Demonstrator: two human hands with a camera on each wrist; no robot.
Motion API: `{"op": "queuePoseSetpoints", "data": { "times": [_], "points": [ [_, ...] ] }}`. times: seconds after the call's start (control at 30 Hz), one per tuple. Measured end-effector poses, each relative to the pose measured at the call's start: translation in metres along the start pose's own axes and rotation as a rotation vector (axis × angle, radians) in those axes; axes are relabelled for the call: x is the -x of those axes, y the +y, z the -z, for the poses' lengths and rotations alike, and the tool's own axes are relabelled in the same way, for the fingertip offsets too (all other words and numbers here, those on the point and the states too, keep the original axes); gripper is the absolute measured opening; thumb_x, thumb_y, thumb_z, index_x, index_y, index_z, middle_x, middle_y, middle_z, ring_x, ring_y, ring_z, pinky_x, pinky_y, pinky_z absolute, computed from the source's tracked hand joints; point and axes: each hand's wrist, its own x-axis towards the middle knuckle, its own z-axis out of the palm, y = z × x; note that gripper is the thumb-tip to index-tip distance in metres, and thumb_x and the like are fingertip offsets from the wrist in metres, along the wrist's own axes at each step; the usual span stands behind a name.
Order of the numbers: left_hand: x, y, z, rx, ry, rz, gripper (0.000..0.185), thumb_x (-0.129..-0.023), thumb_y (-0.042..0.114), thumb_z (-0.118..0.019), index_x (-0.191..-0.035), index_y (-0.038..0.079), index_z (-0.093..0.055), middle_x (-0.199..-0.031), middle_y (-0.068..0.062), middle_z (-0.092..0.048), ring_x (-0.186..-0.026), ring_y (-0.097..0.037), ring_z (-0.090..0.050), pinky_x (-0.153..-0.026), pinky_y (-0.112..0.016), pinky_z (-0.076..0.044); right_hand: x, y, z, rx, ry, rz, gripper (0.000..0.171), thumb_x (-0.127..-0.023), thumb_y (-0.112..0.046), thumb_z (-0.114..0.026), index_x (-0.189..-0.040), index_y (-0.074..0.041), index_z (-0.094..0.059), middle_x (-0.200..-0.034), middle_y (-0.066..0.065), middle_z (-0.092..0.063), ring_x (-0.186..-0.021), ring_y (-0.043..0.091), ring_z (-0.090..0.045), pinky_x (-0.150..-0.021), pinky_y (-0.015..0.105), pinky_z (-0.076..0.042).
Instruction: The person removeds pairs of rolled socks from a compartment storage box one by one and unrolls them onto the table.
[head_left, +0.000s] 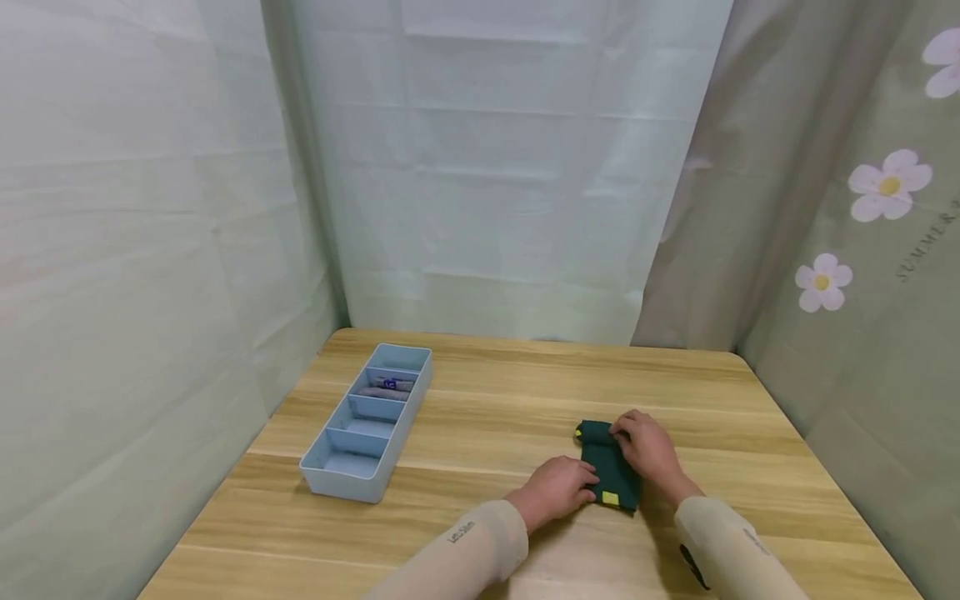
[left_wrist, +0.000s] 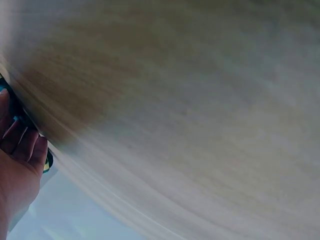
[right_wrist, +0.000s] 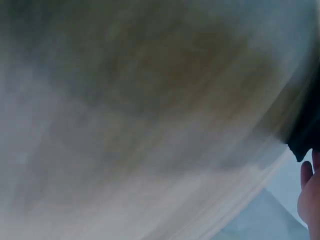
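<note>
Two hands on one folded dark green fabric piece with yellow patches (head_left: 609,473), lying on light wooden table (head_left: 495,417) right of centre. Left hand (head_left: 557,490) pressing near edge, fingers bent over cloth; right hand (head_left: 647,450) resting on far end, grip unclear. Pale blue four-compartment plastic tray (head_left: 367,417) well apart, leftward. Risk, as judged: fold springing open if pressure eases unevenly.

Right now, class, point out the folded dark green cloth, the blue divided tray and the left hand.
dark green cloth (head_left: 609,467), head view, middle fold
blue divided tray (head_left: 341,482), head view, near wall
left hand (head_left: 557,490), head view, back of hand
</note>
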Motion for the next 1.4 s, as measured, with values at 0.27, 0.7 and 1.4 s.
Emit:
{"op": "queuePoseSetpoints", "data": {
  "times": [0.27,0.7,1.4],
  "points": [
    [0.0,0.001,0.002,0.008,-0.021,0.014,0.027,-0.096,0.027,-0.067,-0.119,0.016,-0.074,-0.125,0.005,-0.067,-0.113,-0.006,-0.061,-0.096,-0.021,-0.045,0.001,0.009,0.0,-0.025,-0.124,0.015,0.017,-0.089,-0.008,-0.073,-0.104,-0.003,-0.075,-0.108,0.015,-0.068,-0.103,0.037,-0.063,-0.089,0.055,-0.05],
    [0.001,0.0,0.002,0.011,-0.009,0.006,0.026,-0.096,0.026,-0.067,-0.118,0.015,-0.074,-0.123,0.004,-0.067,-0.112,-0.005,-0.061,-0.096,-0.021,-0.045,-0.024,0.009,0.002,-0.038,-0.239,-0.126,0.024,-0.098,-0.009,-0.06,-0.113,0.006,-0.07,-0.109,0.024,-0.068,-0.104,0.042,-0.063,-0.091,0.057,-0.047],
    [-0.002,0.0,-0.001,0.017,-0.03,0.019,0.026,-0.096,0.028,-0.067,-0.119,0.017,-0.074,-0.125,0.007,-0.066,-0.113,-0.004,-0.061,-0.096,-0.021,-0.045,-0.031,0.02,-0.005,0.053,-0.197,0.007,0.027,-0.091,-0.011,-0.069,-0.115,0.002,-0.071,-0.112,0.021,-0.067,-0.106,0.043,-0.06,-0.092,0.059,-0.046]
  ]
}}
